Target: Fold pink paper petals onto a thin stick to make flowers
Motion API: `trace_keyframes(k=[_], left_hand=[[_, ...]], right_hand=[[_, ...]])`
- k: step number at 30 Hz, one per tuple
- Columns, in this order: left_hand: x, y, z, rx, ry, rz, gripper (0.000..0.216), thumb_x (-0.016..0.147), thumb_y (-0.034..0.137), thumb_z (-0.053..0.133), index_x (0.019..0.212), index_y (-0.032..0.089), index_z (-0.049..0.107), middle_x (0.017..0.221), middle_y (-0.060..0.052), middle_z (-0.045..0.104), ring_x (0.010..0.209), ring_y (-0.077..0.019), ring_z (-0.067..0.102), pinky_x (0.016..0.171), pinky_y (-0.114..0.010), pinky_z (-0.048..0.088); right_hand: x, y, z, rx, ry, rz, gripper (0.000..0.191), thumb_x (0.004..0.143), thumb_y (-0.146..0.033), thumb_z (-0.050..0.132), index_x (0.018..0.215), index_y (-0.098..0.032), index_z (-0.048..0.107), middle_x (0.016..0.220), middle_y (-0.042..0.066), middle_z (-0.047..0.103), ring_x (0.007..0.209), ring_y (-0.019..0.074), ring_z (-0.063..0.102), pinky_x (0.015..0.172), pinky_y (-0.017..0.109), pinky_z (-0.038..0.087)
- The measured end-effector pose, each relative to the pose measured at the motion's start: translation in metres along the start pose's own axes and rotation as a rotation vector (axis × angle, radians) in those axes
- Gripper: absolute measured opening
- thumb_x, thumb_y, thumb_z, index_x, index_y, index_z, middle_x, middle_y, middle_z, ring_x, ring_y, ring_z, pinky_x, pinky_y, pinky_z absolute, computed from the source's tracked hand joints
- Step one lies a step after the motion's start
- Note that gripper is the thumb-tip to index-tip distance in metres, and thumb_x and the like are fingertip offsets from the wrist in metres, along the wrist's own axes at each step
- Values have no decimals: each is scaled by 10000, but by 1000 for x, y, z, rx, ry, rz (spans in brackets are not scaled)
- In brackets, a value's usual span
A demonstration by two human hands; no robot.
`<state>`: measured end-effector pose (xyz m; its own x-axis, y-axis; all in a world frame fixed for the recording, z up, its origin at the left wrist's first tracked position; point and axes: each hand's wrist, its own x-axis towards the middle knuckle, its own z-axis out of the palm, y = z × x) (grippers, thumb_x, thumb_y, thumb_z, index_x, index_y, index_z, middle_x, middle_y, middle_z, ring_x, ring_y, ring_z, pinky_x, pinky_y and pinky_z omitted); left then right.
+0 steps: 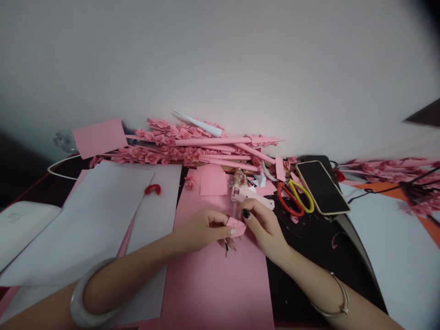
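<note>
A small folded piece of pink paper (236, 227) is held up between my hands. My left hand (202, 229) pinches it from the left, its thumb lying on the front face. At the paper's right edge, my right hand (264, 227) is closed with its fingers curled in; part of its grip is hidden. Just behind the fingers stands a pale pink glue gun (239, 192), its nozzle side partly covered by my right hand. Under both hands lies a large pink sheet (220, 284). A small pink paper rose (189, 182) and a pink paper square (213, 180) rest behind.
Red-handled scissors (290, 201), yellow-handled scissors (302, 195) and a phone (323, 188) lie at right. White sheets (103, 211) cover the left side, with a red curled item (152, 189) on them. Pink paper flower stems (185, 142) are piled along the wall.
</note>
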<state>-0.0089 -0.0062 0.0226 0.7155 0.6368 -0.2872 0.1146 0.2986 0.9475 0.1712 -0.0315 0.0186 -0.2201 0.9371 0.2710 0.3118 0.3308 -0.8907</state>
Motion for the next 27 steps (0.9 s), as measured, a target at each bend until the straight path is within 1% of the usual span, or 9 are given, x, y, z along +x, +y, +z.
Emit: trace_keyframes(k=[3, 6, 9, 11, 16, 19, 21, 25, 27], left_hand=[[0, -3, 0, -13, -44, -13, 191, 758, 331, 652, 734, 146, 696, 654, -28, 700, 605, -132, 654, 632, -236, 521], [-1, -5, -1, -8, -63, -43, 187, 751, 319, 658, 730, 136, 691, 669, -38, 706, 615, -139, 668, 615, -232, 527], [-2, -5, -2, 19, -93, -42, 190, 756, 308, 651, 720, 127, 696, 698, -52, 715, 617, -136, 667, 608, -224, 524], [-2, -5, -2, 26, -108, -41, 185, 767, 299, 636, 733, 127, 698, 697, -53, 717, 621, -136, 668, 611, -223, 522], [-2, -10, -2, 78, -123, -18, 187, 806, 267, 582, 757, 126, 694, 694, -44, 718, 636, -133, 669, 624, -215, 516], [-1, -12, 0, 93, -97, 16, 159, 799, 227, 582, 750, 122, 691, 689, -38, 714, 653, -139, 671, 642, -222, 524], [0, -12, 0, 69, -45, 22, 155, 792, 238, 595, 744, 124, 688, 685, -37, 714, 634, -142, 669, 645, -238, 535], [3, -10, -1, 97, 161, 62, 186, 799, 277, 602, 714, 138, 692, 673, -32, 716, 649, -141, 673, 659, -229, 538], [4, -9, -2, 125, 231, 77, 209, 806, 294, 597, 704, 146, 702, 674, -31, 719, 667, -139, 676, 655, -213, 533]], right_hand=[[1, 2, -1, -68, -224, 30, 318, 923, -325, 431, 636, -188, 451, 554, -37, 407, 503, 106, 371, 484, 236, 300], [2, 2, -2, -1, -410, 49, 345, 948, -325, 368, 634, -193, 427, 563, -29, 477, 512, 103, 442, 495, 225, 338], [4, -1, -3, 48, -498, 79, 334, 948, -321, 361, 646, -196, 432, 592, -18, 528, 542, 110, 494, 521, 229, 379], [5, -2, -3, 14, -510, 97, 324, 937, -296, 387, 632, -195, 431, 578, -25, 502, 525, 105, 464, 507, 225, 364], [3, -4, -3, -83, -477, 54, 323, 891, -199, 437, 579, -193, 355, 529, -61, 351, 474, 78, 320, 445, 205, 259], [2, -1, -2, -111, -456, 5, 321, 876, -180, 456, 571, -187, 353, 525, -66, 336, 466, 72, 306, 453, 210, 248], [2, 2, -1, -123, -366, 1, 303, 877, -197, 466, 587, -185, 380, 535, -60, 348, 482, 81, 323, 474, 218, 262], [2, 7, 1, -9, -39, 40, 144, 912, -250, 434, 791, -184, 480, 670, -22, 440, 586, 115, 411, 540, 234, 327], [1, 7, 1, 40, 43, 42, 122, 927, -257, 419, 858, -188, 494, 708, -15, 453, 611, 119, 423, 562, 238, 340]])
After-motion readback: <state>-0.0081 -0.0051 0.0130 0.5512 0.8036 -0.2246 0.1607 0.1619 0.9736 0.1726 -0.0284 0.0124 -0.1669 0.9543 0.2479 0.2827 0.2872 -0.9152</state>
